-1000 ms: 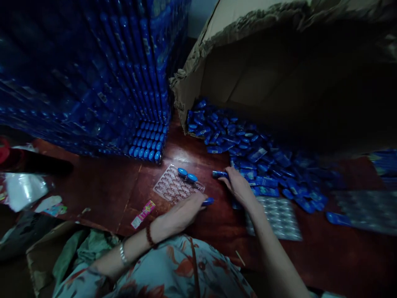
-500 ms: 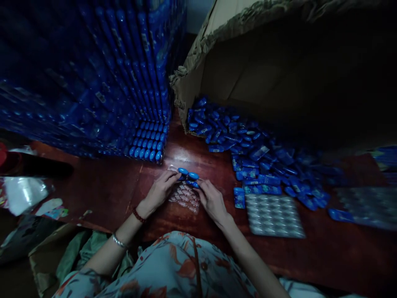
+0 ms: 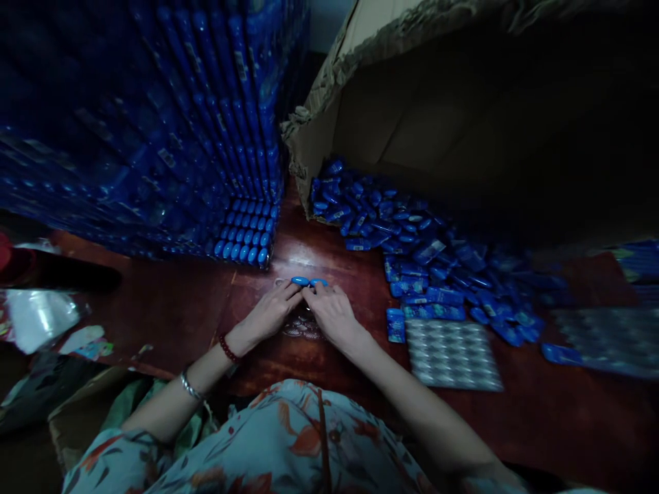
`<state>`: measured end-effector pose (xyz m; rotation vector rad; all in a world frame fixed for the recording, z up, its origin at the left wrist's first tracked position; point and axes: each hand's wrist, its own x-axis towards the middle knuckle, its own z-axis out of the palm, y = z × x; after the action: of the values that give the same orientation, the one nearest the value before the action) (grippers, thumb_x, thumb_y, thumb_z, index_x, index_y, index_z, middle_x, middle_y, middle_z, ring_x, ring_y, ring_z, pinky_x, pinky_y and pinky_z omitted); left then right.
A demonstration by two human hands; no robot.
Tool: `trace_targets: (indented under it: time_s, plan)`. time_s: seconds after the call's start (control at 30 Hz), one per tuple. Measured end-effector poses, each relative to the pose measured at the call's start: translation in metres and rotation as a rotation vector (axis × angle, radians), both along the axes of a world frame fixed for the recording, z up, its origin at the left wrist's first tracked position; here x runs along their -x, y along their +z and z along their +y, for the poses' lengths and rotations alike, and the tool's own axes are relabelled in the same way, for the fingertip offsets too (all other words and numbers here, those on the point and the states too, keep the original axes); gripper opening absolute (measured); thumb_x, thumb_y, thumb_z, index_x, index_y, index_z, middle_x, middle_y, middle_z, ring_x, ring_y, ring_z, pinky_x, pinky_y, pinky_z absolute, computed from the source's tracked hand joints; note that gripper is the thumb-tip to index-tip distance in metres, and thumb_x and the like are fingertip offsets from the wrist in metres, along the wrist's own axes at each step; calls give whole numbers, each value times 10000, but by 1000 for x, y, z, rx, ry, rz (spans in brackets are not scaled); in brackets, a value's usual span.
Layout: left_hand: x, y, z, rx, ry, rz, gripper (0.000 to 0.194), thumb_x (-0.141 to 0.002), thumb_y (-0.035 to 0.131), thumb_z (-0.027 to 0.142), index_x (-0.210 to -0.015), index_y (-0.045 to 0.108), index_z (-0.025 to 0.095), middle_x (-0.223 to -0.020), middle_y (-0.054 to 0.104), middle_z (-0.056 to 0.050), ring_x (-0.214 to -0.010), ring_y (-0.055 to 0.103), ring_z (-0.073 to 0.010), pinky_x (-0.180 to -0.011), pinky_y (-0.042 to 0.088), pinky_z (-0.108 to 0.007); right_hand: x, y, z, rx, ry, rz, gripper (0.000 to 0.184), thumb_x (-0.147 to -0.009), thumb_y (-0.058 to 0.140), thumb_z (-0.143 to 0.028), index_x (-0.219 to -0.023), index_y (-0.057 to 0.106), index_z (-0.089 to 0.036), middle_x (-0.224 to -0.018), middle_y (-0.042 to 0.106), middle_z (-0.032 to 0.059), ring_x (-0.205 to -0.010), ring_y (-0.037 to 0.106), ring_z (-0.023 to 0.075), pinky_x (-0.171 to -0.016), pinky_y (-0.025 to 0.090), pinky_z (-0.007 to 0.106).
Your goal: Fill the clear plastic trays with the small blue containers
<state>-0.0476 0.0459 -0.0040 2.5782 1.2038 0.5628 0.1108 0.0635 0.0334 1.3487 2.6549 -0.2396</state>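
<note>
Two small blue bottles (image 3: 300, 281) with glossy oval tops stand side by side in a clear plastic tray (image 3: 303, 328) on the table in front of me. My left hand (image 3: 272, 312) has its fingers closed at the left one. Curled over the right-hand blue bottle (image 3: 318, 282) is my right hand (image 3: 333, 314), its fingertips close to those of the left. Both hands cover much of the tray, and the lower parts of the bottles are hidden.
Packed blue bottles (image 3: 241, 233) rise in a tall stack at left. Loose blue bottles (image 3: 432, 254) spill from a torn cardboard box (image 3: 355, 116) onto the reddish table (image 3: 360, 274). A silvery moulded tray (image 3: 453, 353) lies at right. A dark cylinder with a red end (image 3: 66, 271) lies far left.
My right hand has moved left and inward, over the bottles and closer to my left hand. More of the clear tray is now covered. My left hand has shifted only slightly.
</note>
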Motion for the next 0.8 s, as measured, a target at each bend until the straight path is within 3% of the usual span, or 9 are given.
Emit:
trace_targets:
  time_s: [0.13, 0.23, 0.33, 0.4, 0.47, 0.53, 0.67, 0.73, 0.8]
  plan:
    - [2, -11, -10, -137, 141, -33, 375, -913, 361, 117, -1262, 481, 187, -1117, 553, -121, -996, 510, -223, -828, 479, -385, -20, -16, -16, -112, -19, 144, 326, -914, 381, -172, -1210, 517, -172, -1056, 620, 108, -903, 592, 214, -763, 452, 335]
    - [2, -18, -23, -194, 296, -99, 486, -898, 444, 162, -1367, 364, 262, -1210, 497, -127, -1075, 491, -240, -869, 450, -392, -60, -35, -40, -308, -212, 344, 439, -920, 416, -299, -1347, 382, -201, -1215, 545, 125, -1066, 527, 224, -846, 446, 353]
    - [0, -26, -34, -160, 472, -170, 599, -881, 512, 248, -1419, 252, 288, -1345, 391, -140, -1201, 419, -271, -966, 382, -425, -100, -60, -59, -478, -520, 354, 572, -907, 418, -378, -1413, 268, -159, -1388, 367, 183, -1305, 284, 321, -986, 349, 500]
    - [-4, -35, -37, -101, 589, -166, 638, -889, 495, 298, -1441, 177, 265, -1426, 292, -165, -1281, 333, -306, -1011, 322, -479, -114, -77, -62, -484, -603, 282, 615, -913, 376, -403, -1436, 204, -128, -1458, 242, 209, -1360, 129, 366, -1013, 271, 586]
    - [-11, -44, -37, -27, 653, -127, 644, -903, 456, 337, -1451, 133, 234, -1465, 233, -185, -1326, 265, -326, -1032, 269, -528, -114, -90, -54, -440, -593, 243, 615, -918, 340, -415, -1438, 194, -121, -1476, 207, 211, -1368, 72, 380, -1008, 238, 626]
    - [-19, -50, -37, 42, 661, -81, 633, -909, 431, 370, -1450, 143, 209, -1468, 241, -195, -1340, 247, -329, -1044, 230, -556, -106, -97, -37, -394, -543, 283, 604, -921, 319, -427, -1431, 212, -122, -1469, 225, 214, -1365, 102, 372, -994, 262, 624]
    - [-27, -45, -42, 140, 641, -64, 622, -910, 414, 411, -1442, 179, 189, -1441, 312, -195, -1342, 268, -314, -1058, 202, -577, -94, -86, 1, -418, -487, 439, 540, -925, 303, -415, -1376, 329, -120, -1403, 334, 223, -1304, 299, 329, -976, 328, 563]
    - [-23, -40, -46, 168, 645, -99, 622, -916, 401, 410, -1447, 154, 201, -1459, 286, -179, -1360, 243, -295, -1074, 205, -560, -104, -76, 19, -529, -584, 442, 525, -905, 339, -438, -1330, 413, -140, -1367, 377, 221, -1278, 326, 360, -969, 285, 613]
    - [-14, -37, -53, 201, 666, -164, 646, -919, 392, 413, -1455, 99, 204, -1484, 233, -169, -1377, 208, -274, -1089, 233, -516, -124, -69, 37, -620, -775, 432, 567, -883, 350, -485, -1346, 406, -162, -1362, 373, 234, -1270, 315, 405, -935, 246, 678]
